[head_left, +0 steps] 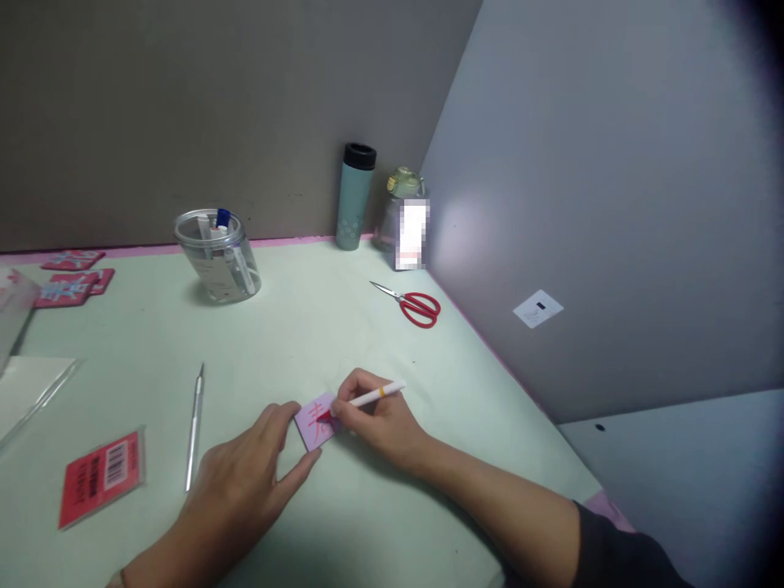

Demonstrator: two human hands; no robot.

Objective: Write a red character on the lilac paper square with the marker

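A small pale purple card [317,422] with red strokes on it lies flat on the light green table [343,327]. My left hand [245,478] pins its near left edge with thumb and fingertips. My right hand [375,423] grips a white pen with a yellow band [375,396], its tip down on the card's right part among the red marks.
A silver craft knife [194,429] lies left of my hands. Red scissors [415,306] lie further back at the right. A clear tub of pens [219,255], a teal flask [355,196] and a jar stand at the back. A red barcode packet [101,476] lies near left; a grey wall closes the right.
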